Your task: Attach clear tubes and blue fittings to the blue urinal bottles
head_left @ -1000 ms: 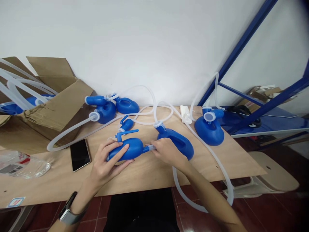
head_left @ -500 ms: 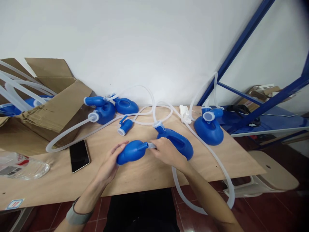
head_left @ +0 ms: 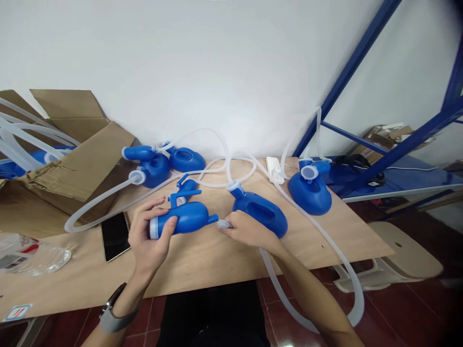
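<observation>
My left hand (head_left: 150, 241) is wrapped round a blue bottle-shaped urinal head (head_left: 191, 216) with a pale collar at its left end, a clip on top and a narrow spout pointing right. Close to that spout, my right hand (head_left: 251, 230) pinches the end of a translucent hose (head_left: 275, 277). Whether spout and hose end touch, I cannot tell. The hose loops below the table edge and back up. Just behind my right hand lies a blue urine bottle (head_left: 269, 217) with a handle and a white-collared neck. Another blue head (head_left: 188, 187) lies behind the held one, partly hidden.
At the left stand an open cardboard box (head_left: 90, 164) with hoses and blue parts, a phone (head_left: 115, 238) and a clear plastic bottle (head_left: 34, 253). More blue bottles (head_left: 157, 169) with hoses are at the back; another bottle (head_left: 311, 195) stands right, near a blue metal rack (head_left: 347, 77).
My left hand has turned the blue head, bringing its pale collar and clip into view. Its spout has moved slightly left, and the hose end in my right hand has also shifted left.
</observation>
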The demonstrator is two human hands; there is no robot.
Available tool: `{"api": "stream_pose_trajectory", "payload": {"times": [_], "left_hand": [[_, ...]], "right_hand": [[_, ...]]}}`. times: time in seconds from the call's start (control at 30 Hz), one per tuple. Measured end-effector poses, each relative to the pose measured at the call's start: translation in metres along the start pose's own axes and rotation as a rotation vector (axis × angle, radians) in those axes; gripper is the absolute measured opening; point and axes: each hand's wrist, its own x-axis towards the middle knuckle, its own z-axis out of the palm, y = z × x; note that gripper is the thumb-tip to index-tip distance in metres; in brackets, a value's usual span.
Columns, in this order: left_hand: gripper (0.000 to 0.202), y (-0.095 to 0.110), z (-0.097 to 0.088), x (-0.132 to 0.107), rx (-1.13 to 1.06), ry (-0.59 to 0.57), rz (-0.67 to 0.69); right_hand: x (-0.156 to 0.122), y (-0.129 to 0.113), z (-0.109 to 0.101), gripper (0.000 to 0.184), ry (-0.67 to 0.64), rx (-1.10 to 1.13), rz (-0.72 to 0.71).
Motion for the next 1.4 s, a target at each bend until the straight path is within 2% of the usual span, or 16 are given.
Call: {"api": "stream_pose_trajectory", "payload": {"times": [0.1, 0.27, 0.37, 0.43, 0.5, 0.57, 0.63, 0.67, 0.73, 0.8, 0.83, 0.9, 1.0, 1.1, 1.23, 1.4], "left_hand": [[0.017, 0.000, -0.001, 0.002, 0.027, -0.084, 0.195], [0.020, -0.005, -0.010, 0.008, 0.000, -0.227, 0.406], [0.020, -0.001, -0.018, 0.011, -0.056, -0.351, 0.407], [0.017, 0.004, -0.019, 0.012, -0.162, -0.410, 0.254], [0.028, 0.010, -0.015, 0.012, -0.333, -0.342, 0.005], [0.023, 0.012, -0.008, 0.012, -0.454, -0.212, -0.274], [0.038, 0.012, -0.003, 0.014, -0.454, -0.219, -0.538], [0.050, 0.010, -0.003, 0.016, -0.415, -0.291, -0.644], [0.069, 0.006, -0.008, 0.020, -0.294, -0.512, -0.799], [0.077, 0.004, -0.017, 0.024, -0.145, -0.744, -0.849], [0.077, 0.004, -0.022, 0.026, -0.075, -0.837, -0.804], [0.066, 0.004, -0.028, 0.029, 0.034, -0.922, -0.572], [0.046, 0.005, -0.031, 0.031, 0.102, -0.884, -0.082], [0.036, 0.001, -0.031, 0.028, 0.081, -0.877, 0.243], [0.032, -0.007, -0.031, 0.024, 0.062, -0.858, 0.434], [0.032, -0.013, -0.028, 0.021, -0.023, -0.828, 0.429]], "right_hand": [[0.001, 0.001, -0.004, 0.043, -0.114, 0.105, -0.001], [-0.002, 0.005, -0.009, 0.043, -0.260, 0.162, -0.019], [-0.005, 0.006, -0.011, 0.042, -0.295, 0.171, -0.027], [-0.006, 0.004, -0.013, 0.041, -0.296, 0.177, -0.032], [-0.006, 0.002, -0.015, 0.042, -0.286, 0.170, -0.027], [-0.006, 0.000, -0.015, 0.044, -0.263, 0.148, -0.009], [-0.006, -0.002, -0.014, 0.047, -0.220, 0.118, 0.013], [-0.005, -0.001, -0.012, 0.047, -0.187, 0.094, 0.025], [-0.005, 0.001, -0.009, 0.047, -0.113, 0.035, 0.046], [-0.006, 0.005, -0.007, 0.045, -0.049, -0.046, 0.050], [-0.006, 0.007, -0.006, 0.043, -0.029, -0.093, 0.047], [-0.007, 0.008, -0.005, 0.037, -0.001, -0.188, 0.049], [-0.006, 0.008, -0.003, 0.032, 0.017, -0.285, 0.068], [-0.005, 0.007, -0.001, 0.030, 0.016, -0.358, 0.077], [-0.006, 0.008, 0.003, 0.029, -0.010, -0.426, 0.029], [-0.011, 0.006, 0.004, 0.032, 0.002, -0.449, -0.011]]}}
